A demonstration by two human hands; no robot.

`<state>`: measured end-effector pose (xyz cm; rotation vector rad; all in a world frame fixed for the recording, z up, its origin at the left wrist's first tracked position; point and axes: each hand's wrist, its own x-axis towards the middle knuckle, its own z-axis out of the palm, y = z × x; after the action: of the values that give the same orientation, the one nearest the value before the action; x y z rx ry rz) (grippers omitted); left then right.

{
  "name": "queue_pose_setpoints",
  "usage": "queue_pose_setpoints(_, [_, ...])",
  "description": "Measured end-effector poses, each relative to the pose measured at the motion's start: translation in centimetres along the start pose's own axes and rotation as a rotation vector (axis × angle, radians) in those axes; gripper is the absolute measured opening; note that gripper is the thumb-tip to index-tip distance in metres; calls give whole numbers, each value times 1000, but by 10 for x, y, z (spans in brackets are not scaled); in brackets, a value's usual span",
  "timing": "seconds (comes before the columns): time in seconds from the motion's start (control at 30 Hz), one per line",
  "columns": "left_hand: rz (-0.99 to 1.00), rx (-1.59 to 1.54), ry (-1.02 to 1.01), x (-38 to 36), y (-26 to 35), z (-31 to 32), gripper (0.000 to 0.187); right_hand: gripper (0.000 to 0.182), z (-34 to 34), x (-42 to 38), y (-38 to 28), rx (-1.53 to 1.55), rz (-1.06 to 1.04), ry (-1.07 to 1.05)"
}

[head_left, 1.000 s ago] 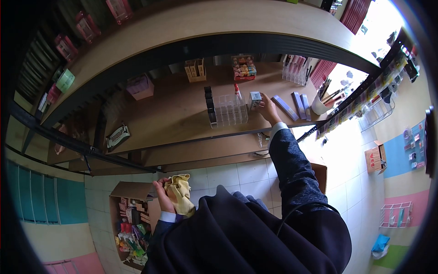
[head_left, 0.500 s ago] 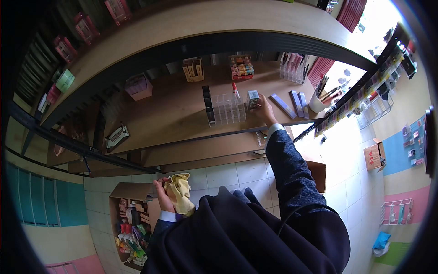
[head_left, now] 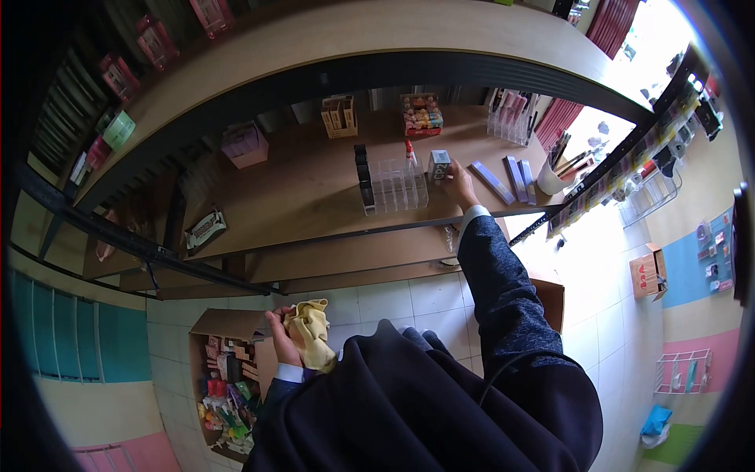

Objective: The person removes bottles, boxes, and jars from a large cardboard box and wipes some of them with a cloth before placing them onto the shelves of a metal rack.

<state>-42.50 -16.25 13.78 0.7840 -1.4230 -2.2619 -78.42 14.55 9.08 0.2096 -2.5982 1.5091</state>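
My right hand [head_left: 458, 186] reaches onto the middle shelf, its fingers closed on the right side of a small grey box [head_left: 438, 167] with large pale lettering. The box is close beside a clear acrylic organizer [head_left: 398, 191]. Black-capped items line the organizer's left side, and a red-and-white tube [head_left: 410, 153] stands towards its back. Low in front of my body, my left hand [head_left: 285, 338] is wrapped round a crumpled yellow cloth [head_left: 310, 332]. Some fingertips of that hand are hidden behind the cloth.
Long lilac boxes [head_left: 516, 180] and a white cup of brushes [head_left: 554, 179] are right of my right hand. Small product boxes [head_left: 339, 117] line the shelf's back. An upper shelf [head_left: 354, 35] overhangs it. On the floor, a carton [head_left: 201, 393] holds mixed packages.
The view has shifted slightly. The small grey box has tilted a little more upright in my right hand, beside the organizer. My left hand keeps the cloth in the same place.
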Motion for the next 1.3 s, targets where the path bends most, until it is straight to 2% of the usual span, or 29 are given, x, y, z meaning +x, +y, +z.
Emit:
queue_pose_setpoints(0.1, [-1,-35,16,-3,2,1,53,54,-2,-1,-7,-62,29,-28])
queue_pose_setpoints(0.17, [-15,-61,21,-2,-2,-5,53,53,1,-1,-1,60,-25,2])
queue_pose_setpoints(0.5, [-25,-77,14,1,-9,-12,46,59,3,2,12,74,-38,-18])
queue_pose_setpoints(0.6, [-83,-123,70,3,-10,-17,38,63,4,4,20,235,-26,-57])
queue_pose_setpoints(0.67, [164,401,101,6,-11,-24,29,67,1,2,16,289,39,-78])
queue_pose_setpoints(0.77, [112,308,151,2,-7,-25,24,70,3,1,20,317,70,-90])
queue_pose_setpoints(0.83, [99,248,141,-1,-5,-30,25,77,0,1,15,437,100,-128])
queue_pose_setpoints(0.93, [91,188,156,-3,-4,-41,29,83,-9,-5,-10,410,108,-102])
queue_pose_setpoints(0.97, [94,190,178,-5,-3,-47,31,88,-10,-1,-9,336,-11,-106])
queue_pose_setpoints(1.0, [97,184,198,-4,-5,-55,31,82,-7,8,3,238,-267,-50])
queue_pose_setpoints(1.07, [129,207,220,-3,-11,-69,30,72,-11,13,-6,63,-271,-129])
queue_pose_setpoints(1.1, [131,198,239,-5,-8,-72,30,60,-12,13,-13,-19,-291,-94])
queue_pose_setpoints(1.13, [152,215,252,-7,-5,-73,31,54,-14,13,-21,28,-169,-120])
queue_pose_setpoints(1.2, [178,220,284,-9,-4,-82,31,50,-23,7,-52,-115,-254,70])
queue_pose_setpoints(1.27, [188,225,287,-9,-9,-96,31,49,-25,4,-88,226,-317,107])
queue_pose_setpoints(1.3, [183,218,305,-12,-8,-98,31,51,-32,-15,-137,206,-352,74])
